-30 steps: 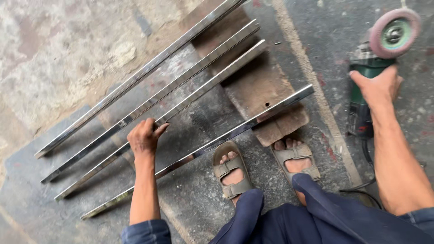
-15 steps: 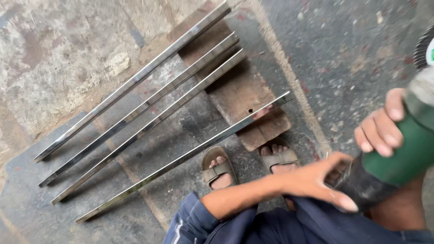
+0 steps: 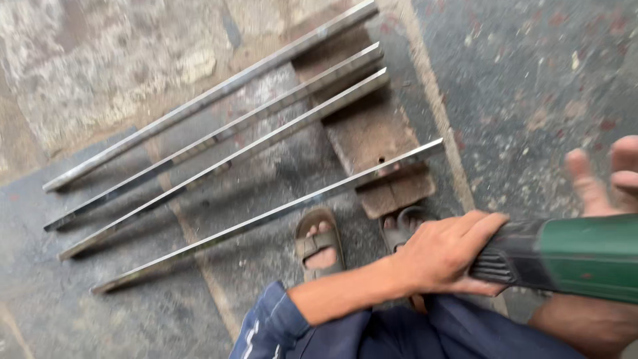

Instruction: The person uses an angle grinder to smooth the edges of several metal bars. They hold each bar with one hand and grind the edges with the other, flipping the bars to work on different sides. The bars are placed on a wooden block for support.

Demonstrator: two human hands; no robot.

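The left hand (image 3: 442, 256) has its grip closed around the dark rear end of a green angle grinder (image 3: 565, 256), held above the lap. The right hand (image 3: 608, 176) hovers just behind the grinder, fingers spread wide. Four steel bars (image 3: 266, 219) lie on the floor, far ends resting on a rusty block (image 3: 375, 143).

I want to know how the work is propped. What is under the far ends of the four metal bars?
A rusty steel block lies on the floor under the metal bars. The nearest bar crosses its lower end. Its underside is hidden.
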